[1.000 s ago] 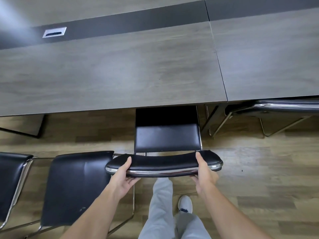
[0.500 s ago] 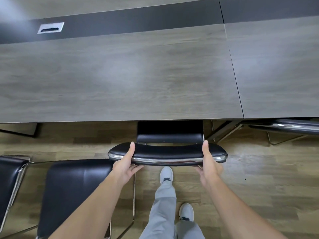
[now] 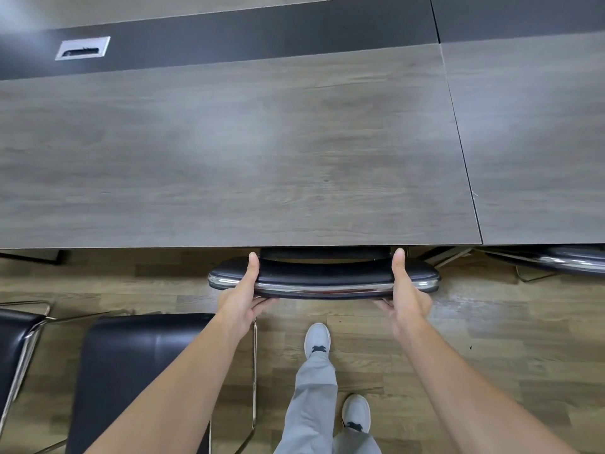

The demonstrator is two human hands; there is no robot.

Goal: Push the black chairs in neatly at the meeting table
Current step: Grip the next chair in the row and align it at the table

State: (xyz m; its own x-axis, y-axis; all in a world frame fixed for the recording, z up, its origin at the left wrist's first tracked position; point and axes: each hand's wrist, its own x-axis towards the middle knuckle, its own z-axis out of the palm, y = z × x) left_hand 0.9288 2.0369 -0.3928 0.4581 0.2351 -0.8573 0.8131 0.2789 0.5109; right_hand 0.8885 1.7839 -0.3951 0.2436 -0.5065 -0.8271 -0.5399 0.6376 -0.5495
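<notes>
My chair's backrest (image 3: 324, 278) meets the table edge (image 3: 196, 242) (seat tucked beneath); a neighbouring chair (image 3: 137, 371) crowds its near-left side.

No readable text, label, brand, number or sign appears on anything in view.

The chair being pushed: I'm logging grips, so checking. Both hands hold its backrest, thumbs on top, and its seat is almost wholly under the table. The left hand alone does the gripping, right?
Not quite. The head view shows both gripping: the left hand and right hand each hold the chair backrest, thumbs on top. Its seat is indeed almost wholly under the table.
</notes>
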